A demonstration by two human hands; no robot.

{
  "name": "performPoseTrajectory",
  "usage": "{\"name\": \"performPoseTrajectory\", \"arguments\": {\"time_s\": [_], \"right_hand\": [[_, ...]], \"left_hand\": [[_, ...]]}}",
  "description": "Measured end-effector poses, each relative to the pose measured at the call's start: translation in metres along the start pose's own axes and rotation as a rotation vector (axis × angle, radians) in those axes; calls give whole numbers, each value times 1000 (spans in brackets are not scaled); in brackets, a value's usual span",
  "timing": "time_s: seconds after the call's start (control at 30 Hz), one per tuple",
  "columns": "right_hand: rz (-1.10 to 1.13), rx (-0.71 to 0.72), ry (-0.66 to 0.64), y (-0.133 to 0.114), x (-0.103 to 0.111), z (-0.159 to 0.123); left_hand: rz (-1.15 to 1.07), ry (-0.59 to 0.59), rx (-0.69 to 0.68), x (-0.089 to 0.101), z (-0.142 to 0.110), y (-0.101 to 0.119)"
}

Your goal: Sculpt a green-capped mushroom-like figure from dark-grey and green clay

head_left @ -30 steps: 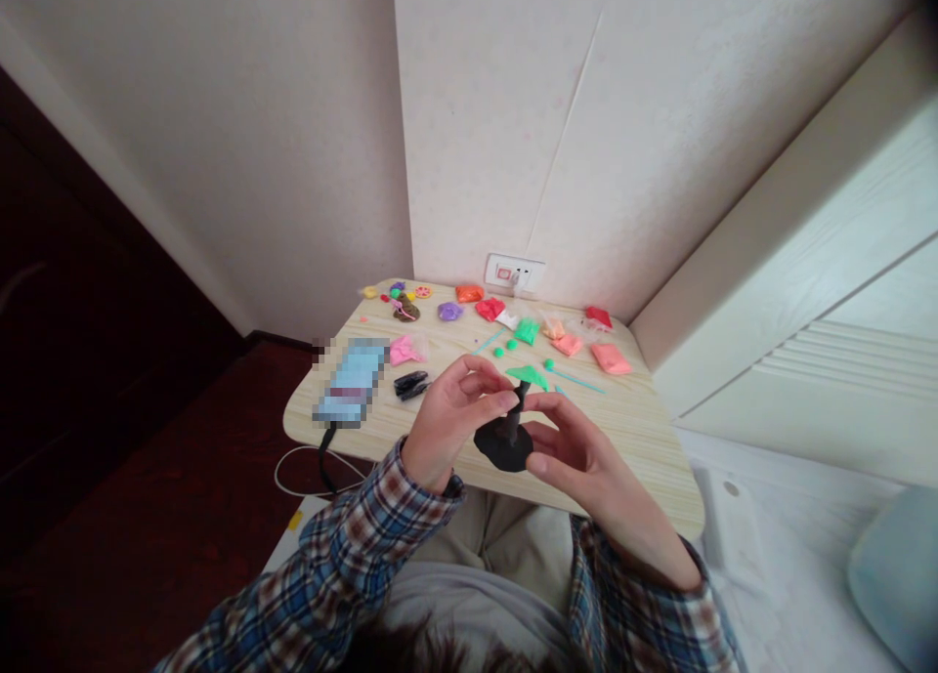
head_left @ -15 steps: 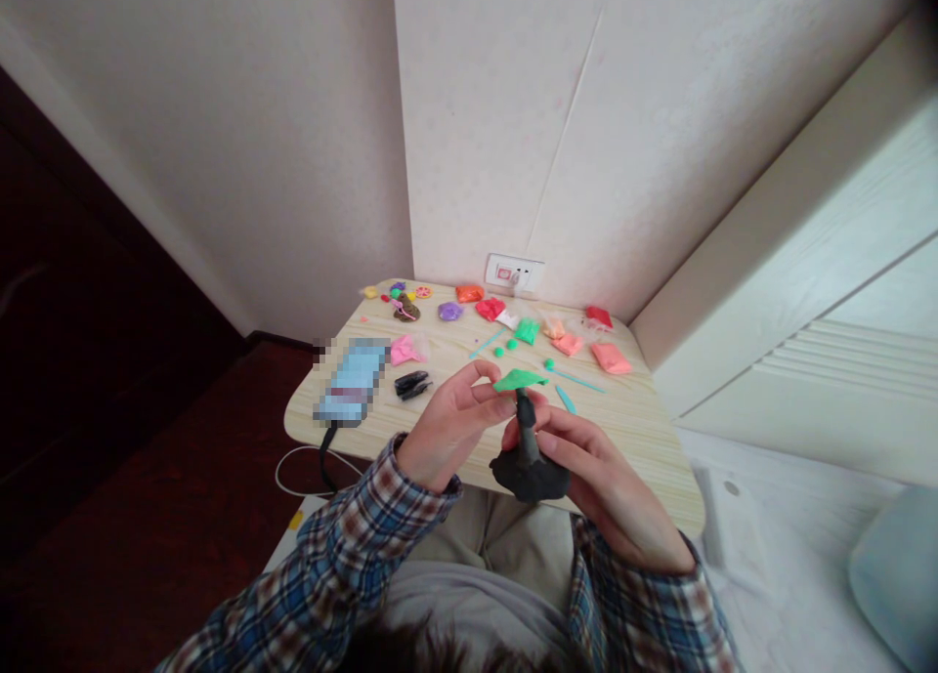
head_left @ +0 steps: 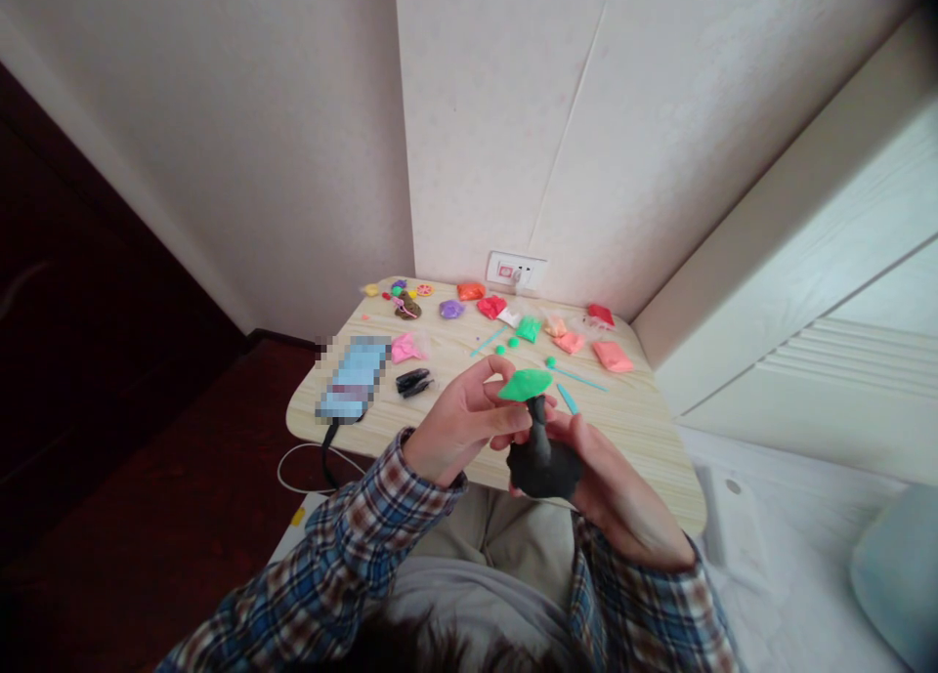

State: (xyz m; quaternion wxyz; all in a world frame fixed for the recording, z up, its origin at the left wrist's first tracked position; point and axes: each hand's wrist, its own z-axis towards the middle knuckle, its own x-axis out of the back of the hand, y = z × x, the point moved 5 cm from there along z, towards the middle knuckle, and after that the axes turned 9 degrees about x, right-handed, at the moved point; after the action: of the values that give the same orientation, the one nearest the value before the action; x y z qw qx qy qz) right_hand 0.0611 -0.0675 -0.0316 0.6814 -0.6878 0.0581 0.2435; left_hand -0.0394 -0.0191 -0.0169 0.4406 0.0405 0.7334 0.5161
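Observation:
A dark grey clay figure [head_left: 543, 463] with a wide base and a narrow stem is held up over the table's near edge. A flat green clay piece [head_left: 526, 385] sits at the top of the stem. My right hand [head_left: 616, 483] is closed around the base from the right, its fingers partly hidden behind the clay. From the left, my left hand [head_left: 473, 419] pinches near the stem's top, just under the green piece; whether its fingertips grip the stem or the green piece is partly hidden.
On the wooden table [head_left: 454, 429] lie a phone [head_left: 354, 378], black packets [head_left: 414, 382], a pink clay bag [head_left: 405, 348], a green clay bag [head_left: 528, 329], several green balls [head_left: 513, 343] and a blue clay knife [head_left: 567, 399]. A wall socket [head_left: 517, 270] is behind.
The clay figure has tilted and shifted slightly right, so the green piece's broad face shows more. My left thumb has moved onto the stem, and my right hand has moved round the base.

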Motion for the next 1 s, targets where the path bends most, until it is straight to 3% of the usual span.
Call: {"name": "performPoseTrajectory", "arguments": {"time_s": [0.27,0.43,0.53,0.73,1.0], "right_hand": [[-240,188,-55,-11,1,-5],[-310,218,16,-16,-2,-3],[-332,225,46,-18,-5,-2],[-272,163,-43,-14,-14,-2],[-168,95,-42,-7,-17,-2]], "left_hand": [[-39,29,-50,0,1,0],[-62,46,-101,-1,-2,2],[-74,33,-111,-4,-3,4],[-108,17,-45,-5,-3,5],[-140,17,-17,-3,-4,1]]}}
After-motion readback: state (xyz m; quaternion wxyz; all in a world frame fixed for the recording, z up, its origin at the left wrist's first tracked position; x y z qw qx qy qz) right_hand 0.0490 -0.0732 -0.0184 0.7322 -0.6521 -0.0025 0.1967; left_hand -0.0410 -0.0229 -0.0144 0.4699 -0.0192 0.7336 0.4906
